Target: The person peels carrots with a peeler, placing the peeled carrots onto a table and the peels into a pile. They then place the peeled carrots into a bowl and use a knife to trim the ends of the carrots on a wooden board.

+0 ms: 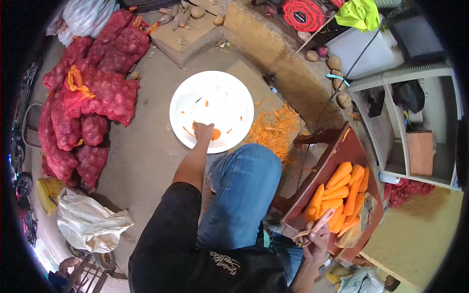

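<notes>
A bare concrete floor [146,161] is seen under even daylight. Red mesh sacks [93,93] are piled along its left side, with a crumpled white bag [90,222] and a yellow tub [46,193] just below them. Right of the sacks, a raised concrete ledge [273,44] runs diagonally; beyond it stand a white shelf unit [415,122] and a red engine [303,14].

Red mesh sacks [88,93] lie heaped at nine o'clock on the concrete floor [146,161]. A crumpled white bag [90,224] sits at seven o'clock beside a yellow bucket [46,193]. At one o'clock stand a red engine [304,14] and a lime-green cloth [359,13]; a white shelf [415,122] fills three o'clock.
</notes>
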`<state>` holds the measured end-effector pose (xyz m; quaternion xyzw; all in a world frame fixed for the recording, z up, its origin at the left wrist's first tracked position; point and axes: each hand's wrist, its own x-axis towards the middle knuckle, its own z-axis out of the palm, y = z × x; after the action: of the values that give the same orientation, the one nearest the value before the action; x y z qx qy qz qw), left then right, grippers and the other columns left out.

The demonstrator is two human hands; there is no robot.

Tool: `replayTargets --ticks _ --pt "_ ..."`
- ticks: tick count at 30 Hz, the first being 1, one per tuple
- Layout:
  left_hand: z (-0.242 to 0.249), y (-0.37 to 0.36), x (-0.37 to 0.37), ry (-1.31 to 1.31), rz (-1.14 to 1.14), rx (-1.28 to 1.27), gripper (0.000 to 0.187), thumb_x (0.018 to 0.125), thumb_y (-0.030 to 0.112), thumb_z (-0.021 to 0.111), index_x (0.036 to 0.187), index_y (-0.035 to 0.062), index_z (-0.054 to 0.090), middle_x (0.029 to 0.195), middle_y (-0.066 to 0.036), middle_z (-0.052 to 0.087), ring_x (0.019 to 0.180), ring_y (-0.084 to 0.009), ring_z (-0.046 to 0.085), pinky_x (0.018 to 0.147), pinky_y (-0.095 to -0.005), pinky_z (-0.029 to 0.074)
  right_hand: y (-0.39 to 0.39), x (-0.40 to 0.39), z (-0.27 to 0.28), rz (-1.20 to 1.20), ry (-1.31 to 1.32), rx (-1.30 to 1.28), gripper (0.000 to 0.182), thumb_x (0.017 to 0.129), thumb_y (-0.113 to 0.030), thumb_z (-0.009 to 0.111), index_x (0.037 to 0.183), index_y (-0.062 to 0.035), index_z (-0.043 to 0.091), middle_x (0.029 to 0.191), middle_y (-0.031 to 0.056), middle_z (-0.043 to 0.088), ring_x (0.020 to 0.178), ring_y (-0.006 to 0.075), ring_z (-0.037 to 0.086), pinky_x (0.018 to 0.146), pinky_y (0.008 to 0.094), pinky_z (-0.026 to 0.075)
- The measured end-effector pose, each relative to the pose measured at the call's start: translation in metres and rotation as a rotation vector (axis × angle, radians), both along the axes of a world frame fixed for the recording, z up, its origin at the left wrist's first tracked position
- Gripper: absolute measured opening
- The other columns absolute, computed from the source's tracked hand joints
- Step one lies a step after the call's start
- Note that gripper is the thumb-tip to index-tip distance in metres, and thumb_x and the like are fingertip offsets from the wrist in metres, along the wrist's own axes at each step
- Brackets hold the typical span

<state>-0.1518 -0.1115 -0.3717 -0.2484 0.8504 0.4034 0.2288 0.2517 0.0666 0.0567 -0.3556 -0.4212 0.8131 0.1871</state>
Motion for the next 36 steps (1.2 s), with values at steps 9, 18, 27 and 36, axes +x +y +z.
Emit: replayTargets --ticks 9,18,27,36 --pt "0.015 0.023 -0.012 0.028 0.075 -0.006 0.092 0.073 0.015 0.076 0.142 -0.005 0.018 0.109 -0.031 0.064 0.096 -0.0394 0.07 0.084 -0.0423 0.059 -0.005 -0.014 -0.009 0.013 -0.051 -0.083 0.055 0.079 -0.002 0.077 0.126 -0.0036 0.048 0.083 0.0096 0.06 0.056 0.0146 0.055 0.05 0.0296 0.045" --pt "0.105 0.005 -0.041 -0.383 0.335 1.175 0.044 0.087 0.023 0.057 0.125 0.0008 0.056 0.109 -0.017 0.064 0.09 -0.0308 0.063 0.081 -0.0431 0.05 -0.004 -0.021 -0.009 0.031 0.151 -0.094 0.055 0.08 -0.008 0.079 0.125 -0.0031 0.049 0.08 0.0082 0.057 0.057 0.0138 0.054 0.052 0.0283 0.047" --pt "0.293 0.009 -0.046 -0.132 -0.002 1.371 0.049 0.089 0.021 0.062 0.132 0.0001 0.05 0.105 -0.018 0.064 0.09 -0.0329 0.064 0.076 -0.0467 0.054 -0.01 -0.004 -0.02 -0.056 0.357 -0.121 0.039 0.09 -0.01 0.072 0.12 -0.0007 0.05 0.09 0.01 0.06 0.065 0.0148 0.056 0.058 0.0302 0.047" --pt "0.392 0.072 0.083 -0.301 -0.285 1.518 0.041 0.097 0.033 0.056 0.13 0.0081 0.052 0.105 -0.017 0.069 0.087 -0.0314 0.07 0.06 -0.0439 0.057 0.021 -0.068 0.004 0.074 0.329 0.248 0.05 0.088 -0.01 0.074 0.129 -0.001 0.046 0.099 0.0062 0.064 0.08 0.0133 0.061 0.067 0.0259 0.051"
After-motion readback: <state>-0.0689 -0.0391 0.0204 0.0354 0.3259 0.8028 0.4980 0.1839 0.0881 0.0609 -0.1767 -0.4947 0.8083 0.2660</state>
